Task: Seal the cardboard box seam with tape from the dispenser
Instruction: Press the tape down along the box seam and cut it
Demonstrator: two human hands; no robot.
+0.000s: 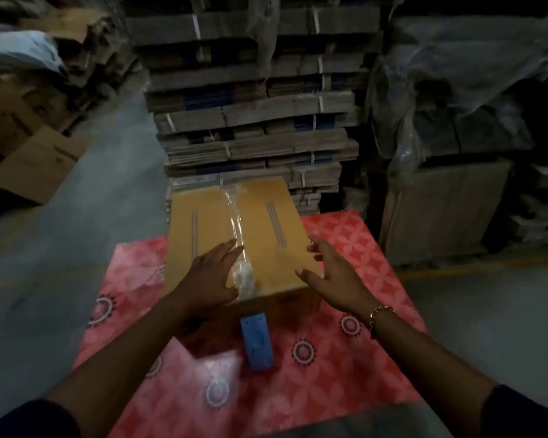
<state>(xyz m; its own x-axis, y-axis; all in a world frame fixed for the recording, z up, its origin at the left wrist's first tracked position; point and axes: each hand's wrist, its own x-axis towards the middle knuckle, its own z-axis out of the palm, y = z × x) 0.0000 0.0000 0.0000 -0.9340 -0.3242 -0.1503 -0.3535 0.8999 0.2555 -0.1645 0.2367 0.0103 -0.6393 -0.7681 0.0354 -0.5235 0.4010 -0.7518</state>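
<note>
A closed, rectangular cardboard box point(234, 235) of smooth tan board sat on a glossy red patterned mat point(345, 368); a wrinkled strip of clear tape point(234, 216) ran along its centre seam. The blue plastic tape dispenser point(256, 341) lay on the mat, just in front of the box. No writing was legible. The left hand point(211, 276) lay flat beside the tape — fingers spread, gripping nothing. The right hand point(332, 273), bracelet point(381, 312) at the wrist, was at the box's right edge, fingers likewise open.
</note>
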